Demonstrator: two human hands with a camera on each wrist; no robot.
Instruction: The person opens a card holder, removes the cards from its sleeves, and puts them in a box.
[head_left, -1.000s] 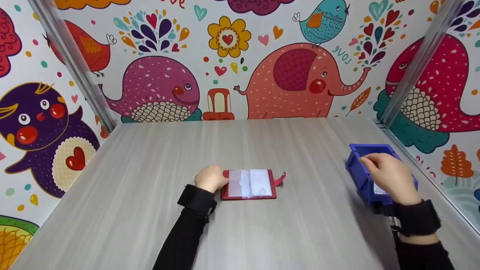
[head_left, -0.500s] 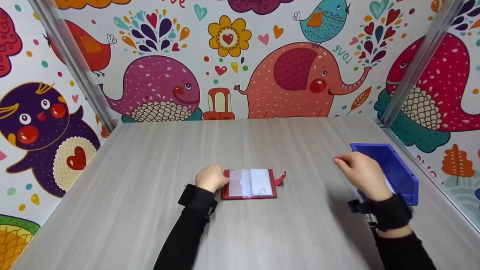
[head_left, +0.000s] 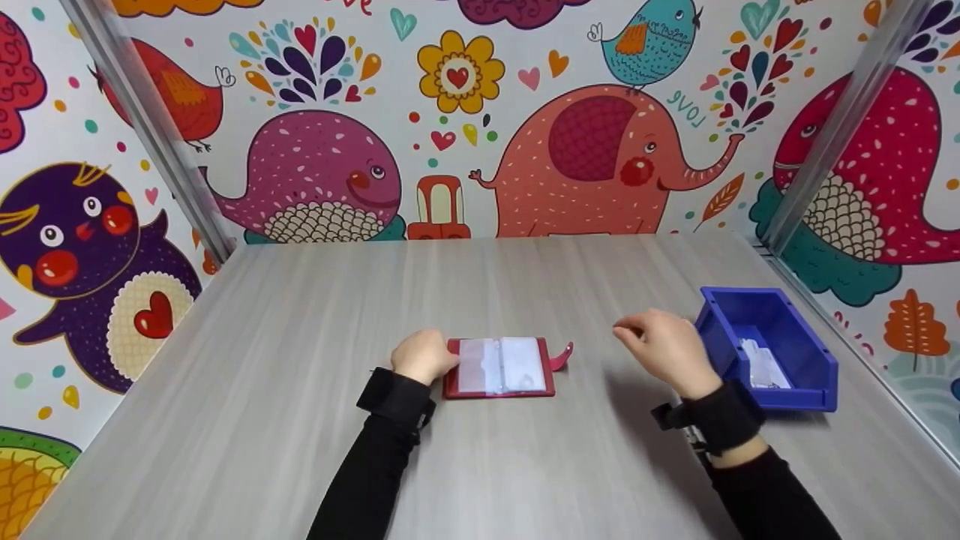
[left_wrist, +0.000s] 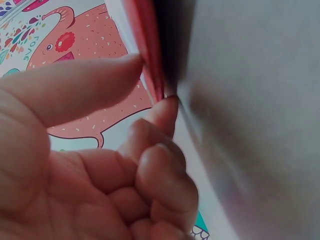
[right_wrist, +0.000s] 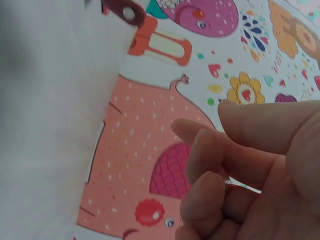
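Observation:
A small red card holder [head_left: 551,379] lies spread open on the table, its clear sleeves showing and its snap strap [head_left: 562,358] sticking out on the right. My left hand [head_left: 422,357] pinches its left edge. In the left wrist view, the thumb [left_wrist: 100,82] presses the inner side of the red cover [left_wrist: 146,42], with a fingertip at its lower edge. My right hand [head_left: 667,351] hovers between the card holder and a blue bin [head_left: 814,360]. The right wrist view shows its fingers [right_wrist: 205,155] loosely curled, with nothing visible between them and the thumb.
Inside the bin, at the right of the table [head_left: 300,315], lie some whitish flat pieces [head_left: 763,366]. Walls printed with cartoon animals [head_left: 585,165] stand behind and at both sides, with metal posts [head_left: 814,135] at the corners.
My right hand has moved left from over the blue bin toward the card holder, uncovering the whitish pieces in the bin. The left hand and the card holder have stayed in place.

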